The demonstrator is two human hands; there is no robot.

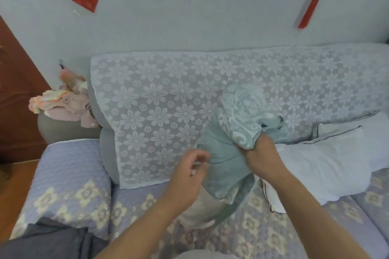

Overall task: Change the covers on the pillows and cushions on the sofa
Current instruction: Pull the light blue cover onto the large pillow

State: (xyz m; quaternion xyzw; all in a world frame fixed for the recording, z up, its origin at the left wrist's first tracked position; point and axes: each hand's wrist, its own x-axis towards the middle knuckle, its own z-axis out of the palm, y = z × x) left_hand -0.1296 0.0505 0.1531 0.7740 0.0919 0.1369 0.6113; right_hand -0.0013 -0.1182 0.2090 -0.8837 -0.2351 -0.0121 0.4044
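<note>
Quilted sofa seat — lace-draped backrest, pale wall

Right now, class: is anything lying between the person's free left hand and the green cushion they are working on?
Nothing visible. The left hand hovers with fingers loosely curled just beside the green cushion, with no object between them. The right hand already has a grip on the bunched patterned cover at the cushion's top.
</note>
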